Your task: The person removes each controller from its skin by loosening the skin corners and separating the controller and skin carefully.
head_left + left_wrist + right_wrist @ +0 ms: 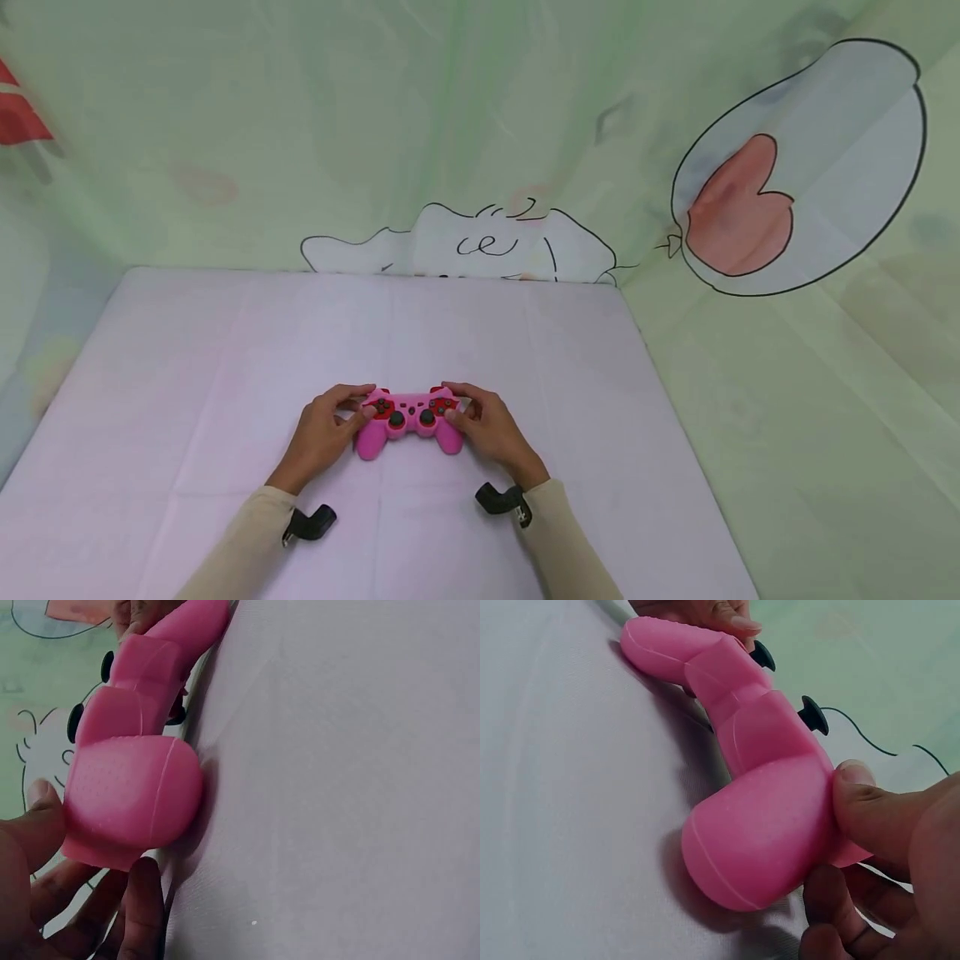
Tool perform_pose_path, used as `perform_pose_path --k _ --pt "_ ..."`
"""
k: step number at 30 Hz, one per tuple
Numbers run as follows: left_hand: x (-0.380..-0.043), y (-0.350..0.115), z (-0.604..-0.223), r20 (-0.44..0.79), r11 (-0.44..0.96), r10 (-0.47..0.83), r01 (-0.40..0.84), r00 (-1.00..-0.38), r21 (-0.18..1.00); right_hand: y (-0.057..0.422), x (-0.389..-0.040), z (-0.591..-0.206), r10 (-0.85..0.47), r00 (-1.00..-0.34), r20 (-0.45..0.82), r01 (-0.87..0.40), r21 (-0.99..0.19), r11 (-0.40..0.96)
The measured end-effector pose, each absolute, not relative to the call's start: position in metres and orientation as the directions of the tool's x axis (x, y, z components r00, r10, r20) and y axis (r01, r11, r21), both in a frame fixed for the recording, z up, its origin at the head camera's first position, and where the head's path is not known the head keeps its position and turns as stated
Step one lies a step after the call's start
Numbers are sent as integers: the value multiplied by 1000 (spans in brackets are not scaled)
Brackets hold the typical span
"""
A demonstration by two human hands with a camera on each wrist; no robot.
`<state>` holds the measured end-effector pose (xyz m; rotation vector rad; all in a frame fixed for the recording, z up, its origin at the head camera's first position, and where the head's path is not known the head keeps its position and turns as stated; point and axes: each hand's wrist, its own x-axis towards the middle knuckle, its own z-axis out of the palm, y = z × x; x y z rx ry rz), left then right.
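Note:
A pink game controller (412, 407) with red button areas and two black thumbsticks lies face up, close over the white tabletop. My left hand (321, 437) grips its left end, thumb on the face by the direction buttons and index finger at the top edge. On the other end, my right hand (495, 429) holds it the same way, thumb beside the right buttons. In the left wrist view the controller's rounded handle (135, 791) shows between thumb and curled fingers. The right wrist view shows the other handle (757, 832) pinched between thumb and fingers, its shadow on the cloth.
A white cloth-covered table (225, 350) spreads around the hands. Pale green fabric walls (337, 125) with a drawn balloon (840, 167) and a cartoon figure (480, 246) stand behind and to the right. Black curved wrist mounts (311, 523) stick out at both sleeves.

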<state>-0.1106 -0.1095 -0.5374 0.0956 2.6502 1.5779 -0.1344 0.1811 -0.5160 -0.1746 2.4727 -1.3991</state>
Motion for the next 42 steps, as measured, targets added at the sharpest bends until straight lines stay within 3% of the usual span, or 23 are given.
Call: perform_pose_path --k 14,29,36,42 --pt "-119 -113 -541 -14 450 60 15 -998 893 184 -141 -523 -193 -963 -188 90 -900 426" --pt "-141 -136 -536 -52 367 390 103 -919 924 193 -159 -526 -417 -886 -203 96 -960 264" --pt "-141 -133 -543 25 370 346 161 -938 915 192 -160 -523 -448 -884 -131 -14 -952 307" --pt "-132 -125 -545 55 422 228 149 -972 894 188 -156 -518 -369 -927 -72 -124 -868 481"
